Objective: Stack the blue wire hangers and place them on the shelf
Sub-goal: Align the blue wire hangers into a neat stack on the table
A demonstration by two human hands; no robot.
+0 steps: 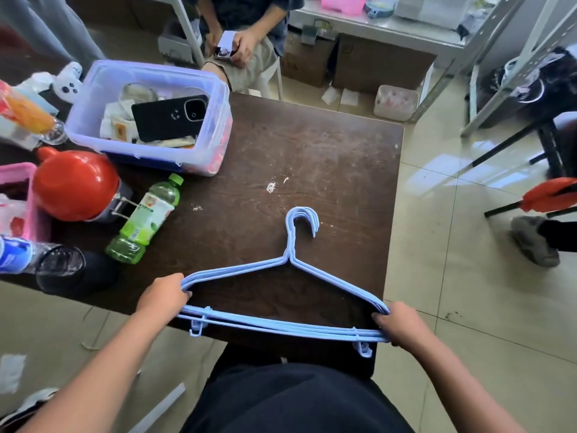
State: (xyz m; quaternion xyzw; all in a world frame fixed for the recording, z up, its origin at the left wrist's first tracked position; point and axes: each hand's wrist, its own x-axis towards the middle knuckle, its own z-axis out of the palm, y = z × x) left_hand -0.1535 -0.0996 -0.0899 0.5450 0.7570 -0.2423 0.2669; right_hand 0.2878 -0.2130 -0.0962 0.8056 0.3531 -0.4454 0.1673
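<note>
No readable writing anywhere: the green bottle (145,221) lying on its side has a label with print too small to make out, same for the blue-labelled bottle (14,254) at the left edge. The blue wire hangers (290,295) are pale blue, thin wire, several gathered into one bundle (count unclear), hooks aligned and pointing away, small clip loops hanging off the bottom bars. They lie at the near edge of the dark wooden table (312,157). Left hand (164,296) curls round the left shoulder ends, right hand (396,323) grips the right ends. A clear lavender bin (150,117) holding a black phone (170,117) sits far left.
</note>
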